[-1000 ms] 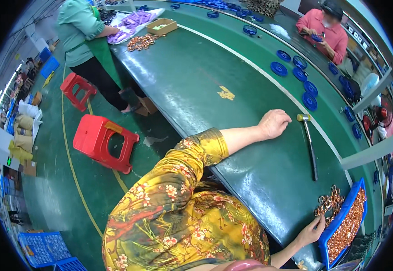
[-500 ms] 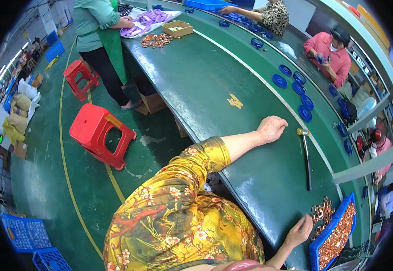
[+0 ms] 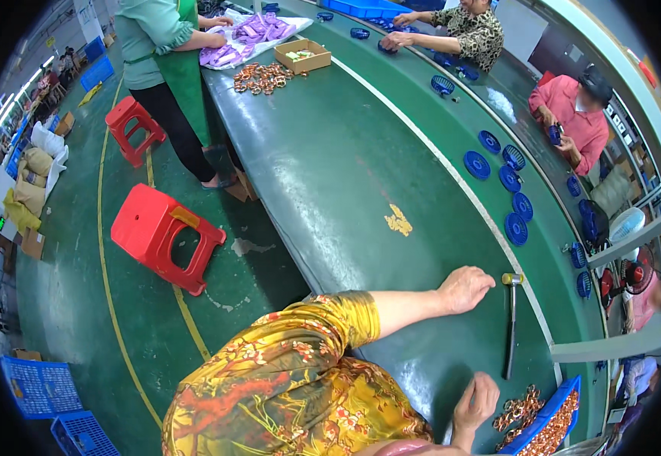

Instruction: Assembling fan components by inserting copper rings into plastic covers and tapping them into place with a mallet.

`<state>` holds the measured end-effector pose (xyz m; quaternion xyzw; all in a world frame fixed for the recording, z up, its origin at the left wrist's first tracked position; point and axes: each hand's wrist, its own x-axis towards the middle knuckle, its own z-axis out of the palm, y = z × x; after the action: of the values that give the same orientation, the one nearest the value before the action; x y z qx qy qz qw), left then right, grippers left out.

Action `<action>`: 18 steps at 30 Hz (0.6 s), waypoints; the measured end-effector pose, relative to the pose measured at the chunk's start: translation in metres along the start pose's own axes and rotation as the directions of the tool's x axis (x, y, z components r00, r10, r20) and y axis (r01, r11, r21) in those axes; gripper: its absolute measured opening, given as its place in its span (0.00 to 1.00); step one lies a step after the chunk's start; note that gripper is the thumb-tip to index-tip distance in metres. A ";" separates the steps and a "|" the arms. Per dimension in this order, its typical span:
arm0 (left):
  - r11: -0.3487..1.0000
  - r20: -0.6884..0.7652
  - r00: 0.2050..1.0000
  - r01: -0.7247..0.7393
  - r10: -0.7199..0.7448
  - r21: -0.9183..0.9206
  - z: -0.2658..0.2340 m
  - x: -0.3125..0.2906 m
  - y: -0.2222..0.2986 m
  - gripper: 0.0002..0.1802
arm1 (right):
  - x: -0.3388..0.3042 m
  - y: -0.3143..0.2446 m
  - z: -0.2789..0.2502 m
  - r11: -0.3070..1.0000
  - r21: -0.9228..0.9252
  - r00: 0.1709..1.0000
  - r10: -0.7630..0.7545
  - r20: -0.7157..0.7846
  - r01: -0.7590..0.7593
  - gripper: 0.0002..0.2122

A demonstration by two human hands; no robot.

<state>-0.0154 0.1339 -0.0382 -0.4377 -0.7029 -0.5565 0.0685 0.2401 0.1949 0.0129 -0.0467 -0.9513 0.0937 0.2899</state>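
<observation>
My left hand [image 3: 467, 289] rests on the green tabletop with its fingers loosely stretched and nothing visible in them. Just to its right lies a hammer [image 3: 511, 327] with a yellowish head and a black handle, not touched by the hand. My right hand [image 3: 476, 403] is nearer to me, fingers half bent and apart, with no object to be made out in it. Beside it is a loose pile of copper-coloured rings [image 3: 519, 414]. A blue tray [image 3: 524, 442] full of similar copper-coloured parts stands to the right of the pile.
Blue round plastic grilles [image 3: 477, 165] lie beyond the white line. A cardboard box [image 3: 304, 58], copper-coloured parts [image 3: 263, 78] and purple packets [image 3: 258, 29] are at the far end. Co-workers stand or sit around the table. Red stools [image 3: 164, 235] stand at the left.
The view has shifted, so the table sits lower. My right hand has moved up from beside the ring pile, slightly away from it. My left hand stays beside the hammer head.
</observation>
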 end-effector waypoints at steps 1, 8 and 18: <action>0.999 -0.012 0.999 0.035 -0.035 -0.018 -0.004 -0.001 0.000 0.08 | 0.028 -0.005 0.009 0.999 0.049 1.000 0.000 -0.004 0.001 0.07; 0.903 -0.253 0.887 0.306 -0.386 -0.302 -0.088 -0.005 -0.010 0.09 | 0.233 -0.074 0.117 0.865 0.494 0.994 0.037 0.103 -0.084 0.06; 0.765 -0.760 0.635 0.556 -0.138 0.326 -0.454 -0.054 -0.146 0.08 | 0.448 -0.314 0.363 0.695 0.676 0.921 -0.384 0.061 0.244 0.12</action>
<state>-0.2614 -0.2774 -0.0068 -0.0062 -0.8216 -0.4625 0.3331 -0.3445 -0.1034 0.0251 0.2314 -0.8746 0.3744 0.2034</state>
